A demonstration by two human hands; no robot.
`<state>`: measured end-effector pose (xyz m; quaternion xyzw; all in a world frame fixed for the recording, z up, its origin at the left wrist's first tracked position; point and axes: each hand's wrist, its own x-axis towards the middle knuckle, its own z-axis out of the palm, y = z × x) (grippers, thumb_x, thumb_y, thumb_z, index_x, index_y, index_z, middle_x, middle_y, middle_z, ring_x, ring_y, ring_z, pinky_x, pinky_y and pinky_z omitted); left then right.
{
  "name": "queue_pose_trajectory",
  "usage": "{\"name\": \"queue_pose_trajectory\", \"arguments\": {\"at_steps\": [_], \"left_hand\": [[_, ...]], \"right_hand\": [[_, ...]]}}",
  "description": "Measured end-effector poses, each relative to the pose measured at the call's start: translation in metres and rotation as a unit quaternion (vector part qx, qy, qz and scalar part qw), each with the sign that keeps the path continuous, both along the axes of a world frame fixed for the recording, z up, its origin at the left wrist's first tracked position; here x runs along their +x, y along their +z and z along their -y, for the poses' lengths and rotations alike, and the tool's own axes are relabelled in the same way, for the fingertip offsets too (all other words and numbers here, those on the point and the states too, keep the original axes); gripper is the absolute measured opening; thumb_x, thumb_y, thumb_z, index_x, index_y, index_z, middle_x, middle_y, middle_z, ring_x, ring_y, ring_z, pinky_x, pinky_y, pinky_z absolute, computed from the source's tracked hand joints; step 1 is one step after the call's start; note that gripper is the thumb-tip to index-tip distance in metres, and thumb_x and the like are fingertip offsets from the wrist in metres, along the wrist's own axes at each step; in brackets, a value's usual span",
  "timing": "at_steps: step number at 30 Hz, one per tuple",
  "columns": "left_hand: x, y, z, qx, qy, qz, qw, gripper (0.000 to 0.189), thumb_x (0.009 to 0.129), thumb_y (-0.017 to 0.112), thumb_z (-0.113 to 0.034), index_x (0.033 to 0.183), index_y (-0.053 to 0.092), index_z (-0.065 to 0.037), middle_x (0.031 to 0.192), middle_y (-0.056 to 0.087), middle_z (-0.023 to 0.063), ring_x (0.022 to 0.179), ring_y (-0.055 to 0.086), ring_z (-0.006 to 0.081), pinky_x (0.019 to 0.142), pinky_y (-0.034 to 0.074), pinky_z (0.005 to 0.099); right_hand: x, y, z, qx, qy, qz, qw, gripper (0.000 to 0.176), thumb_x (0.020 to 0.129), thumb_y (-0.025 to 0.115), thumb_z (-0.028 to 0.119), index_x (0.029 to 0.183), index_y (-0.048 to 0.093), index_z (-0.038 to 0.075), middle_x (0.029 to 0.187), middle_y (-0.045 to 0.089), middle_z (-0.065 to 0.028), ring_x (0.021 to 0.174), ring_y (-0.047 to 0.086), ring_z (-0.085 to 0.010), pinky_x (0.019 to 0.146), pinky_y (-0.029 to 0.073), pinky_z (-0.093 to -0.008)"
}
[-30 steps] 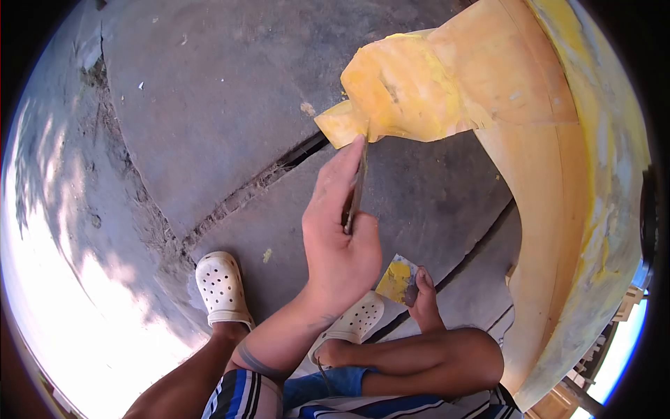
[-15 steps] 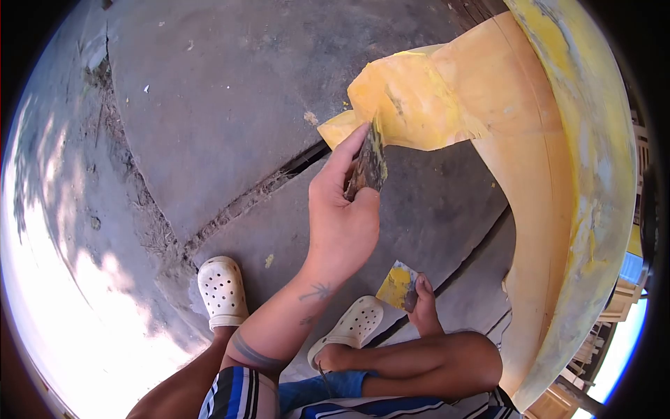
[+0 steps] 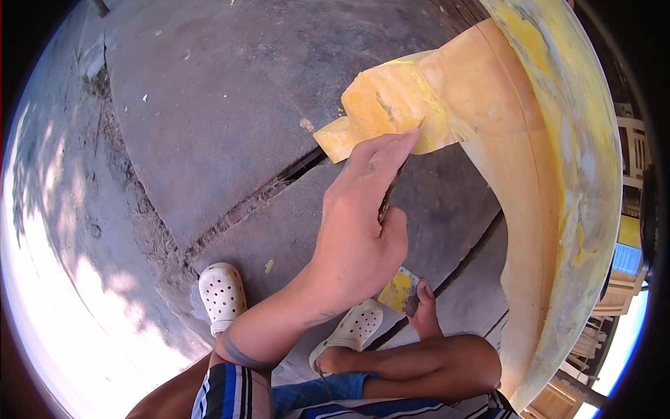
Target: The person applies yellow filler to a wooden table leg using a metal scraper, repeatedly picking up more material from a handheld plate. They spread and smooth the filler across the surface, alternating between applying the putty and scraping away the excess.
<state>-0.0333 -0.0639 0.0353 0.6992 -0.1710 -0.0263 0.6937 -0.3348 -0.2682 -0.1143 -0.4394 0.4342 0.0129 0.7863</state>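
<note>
Basically, both hands were busy and well apart. Left hand (image 3: 363, 223) was clamped on a thin scraper (image 3: 388, 199), mostly hidden by fingers and palm, its tip at the broad end of the curved piece (image 3: 527, 209); couldn't tell if it was touching. Right hand (image 3: 424, 311) gripped a small board (image 3: 398, 290) with yellow paste on it, below that end and left of the curved piece's long side.

Main risk looked like the scraper edge: pressed too steeply, it could have gouged the patchy yellow coat (image 3: 412, 94) on the curved piece's end or left a ridge. Fingertips sat so close to that coat that a low wrist could have smeared it, if it was wet; wetness couldn't be judged. A tipped board could have dropped paste on the floor (image 3: 230, 119) beside the curved piece, or on the nearer shoe (image 3: 359, 328), left of its long side. Hard sideways pressure might also have shifted the curved piece; its support wasn't clear.
</note>
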Motion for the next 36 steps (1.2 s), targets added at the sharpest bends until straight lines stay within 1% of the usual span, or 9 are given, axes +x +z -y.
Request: {"name": "queue_pose_trajectory", "arguments": {"at_steps": [8,14,17,22,26,29,33,35,36], "left_hand": [[-0.017,-0.013,0.037,0.114,0.081,0.164,0.977,0.072,0.062,0.041,0.017,0.133,0.045,0.003,0.124,0.049,0.0213,0.11,0.054,0.0359,0.096,0.042,0.0372],[0.014,-0.021,-0.011,0.026,0.087,0.064,0.994,0.066,0.064,0.038,0.016,0.128,0.051,0.003,0.123,0.053,0.0196,0.113,0.055,0.0288,0.096,0.042,0.0326],[0.034,-0.03,-0.004,-0.03,0.034,0.008,0.999,0.064,0.064,0.043,0.017,0.127,0.048,0.008,0.121,0.051,0.0257,0.112,0.053,0.0391,0.093,0.045,0.0369],[-0.005,-0.01,0.002,-0.042,-0.035,0.037,0.998,0.063,0.064,0.043,0.016,0.126,0.051,0.003,0.121,0.051,0.0246,0.109,0.055,0.0392,0.096,0.041,0.0337],[0.019,-0.037,-0.008,-0.067,0.05,-0.079,0.993,0.062,0.062,0.043,0.016,0.122,0.054,0.002,0.12,0.052,0.0248,0.107,0.055,0.0403,0.095,0.043,0.0347],[0.001,-0.02,0.015,-0.033,0.068,-0.006,0.997,0.062,0.065,0.037,0.016,0.123,0.054,0.001,0.118,0.055,0.0163,0.11,0.055,0.0256,0.094,0.042,0.0309],[-0.008,-0.012,-0.017,-0.023,-0.061,0.034,0.997,0.062,0.067,0.037,0.015,0.125,0.052,0.001,0.115,0.055,0.0149,0.109,0.055,0.0239,0.093,0.041,0.0291],[0.009,-0.021,-0.018,-0.036,0.017,0.012,0.999,0.06,0.069,0.035,0.014,0.126,0.051,0.002,0.116,0.055,0.0148,0.11,0.053,0.0191,0.095,0.039,0.0276],[0.016,-0.022,-0.016,-0.022,0.018,0.033,0.999,0.063,0.065,0.036,0.016,0.125,0.052,0.002,0.118,0.054,0.0182,0.109,0.054,0.0264,0.096,0.04,0.0309]], "right_hand": [[0.01,0.009,-0.005,-0.024,-0.005,-0.022,0.999,0.026,0.097,0.05,0.033,0.096,0.049,0.007,0.096,0.059,-0.0047,0.093,0.059,-0.0159,0.085,0.047,-0.034],[0.012,0.003,0.001,-0.028,-0.003,-0.006,1.0,0.025,0.098,0.048,0.032,0.096,0.049,0.007,0.096,0.058,-0.0052,0.093,0.059,-0.0165,0.085,0.048,-0.0351],[0.005,0.003,0.001,-0.007,-0.001,-0.02,1.0,0.024,0.098,0.047,0.031,0.096,0.049,0.007,0.097,0.059,-0.0057,0.093,0.06,-0.0169,0.086,0.048,-0.0354],[0.006,0.002,-0.003,-0.009,-0.008,-0.026,1.0,0.023,0.099,0.046,0.03,0.097,0.048,0.007,0.099,0.059,-0.0065,0.095,0.06,-0.0183,0.086,0.049,-0.0366],[0.011,0.006,-0.001,-0.008,-0.009,-0.013,1.0,0.024,0.099,0.046,0.031,0.097,0.048,0.007,0.099,0.059,-0.0067,0.095,0.06,-0.0186,0.086,0.049,-0.0371],[0.011,0.007,-0.004,0.003,0.0,-0.021,1.0,0.024,0.099,0.046,0.032,0.099,0.05,0.008,0.101,0.06,-0.0063,0.097,0.06,-0.0188,0.087,0.047,-0.0361],[0.015,0.006,-0.003,0.002,-0.004,-0.018,1.0,0.023,0.099,0.045,0.031,0.097,0.048,0.008,0.099,0.059,-0.0061,0.094,0.06,-0.0177,0.084,0.05,-0.0364],[0.019,0.007,-0.001,0.015,-0.012,-0.005,1.0,0.022,0.099,0.045,0.03,0.098,0.048,0.008,0.099,0.059,-0.0057,0.094,0.06,-0.0172,0.084,0.05,-0.0354],[0.021,0.008,0.001,0.019,-0.004,-0.004,1.0,0.022,0.099,0.045,0.03,0.098,0.049,0.008,0.099,0.06,-0.0053,0.094,0.06,-0.0165,0.083,0.05,-0.0347]]}}
